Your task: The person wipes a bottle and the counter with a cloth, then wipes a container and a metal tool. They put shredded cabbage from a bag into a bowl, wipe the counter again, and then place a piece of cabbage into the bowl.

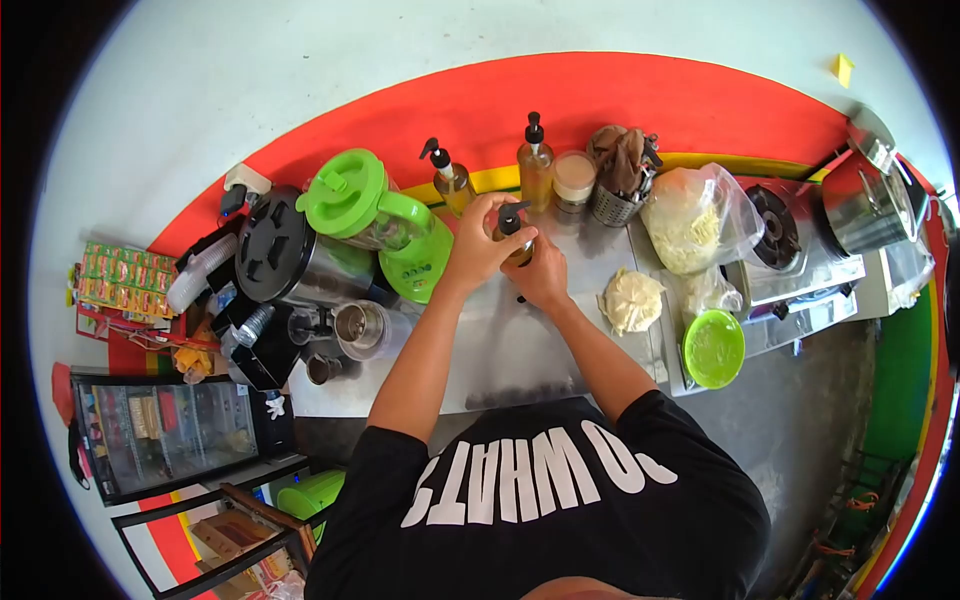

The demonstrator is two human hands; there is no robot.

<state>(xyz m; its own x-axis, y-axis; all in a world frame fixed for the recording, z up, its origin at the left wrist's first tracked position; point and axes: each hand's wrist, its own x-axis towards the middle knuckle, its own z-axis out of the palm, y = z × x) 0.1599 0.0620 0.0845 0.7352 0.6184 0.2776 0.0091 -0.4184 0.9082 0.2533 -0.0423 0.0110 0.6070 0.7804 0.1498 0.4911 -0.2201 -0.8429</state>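
Observation:
Both hands meet over the metal counter [490, 365] around a small bottle with a black pump top [513, 218]. My left hand [483, 243] has its fingers wrapped round the pump's neck. Lower on the same bottle, my right hand [543, 272] closes round the body, which is mostly hidden by the fingers. Just behind stand two more pump bottles of yellowish liquid, one at the left [455, 188] and one in the middle [536, 175]. A pale lump of dough [632, 301] lies to the right of my right hand.
A green-lidded blender [415, 250] and a large pot [290, 245] stand left. Behind the dough are a jar [573, 182], a perforated utensil holder [613, 206] and a plastic bag [695, 222]. Right are a green bowl [714, 349], a burner [773, 228] and a steel pot [868, 210].

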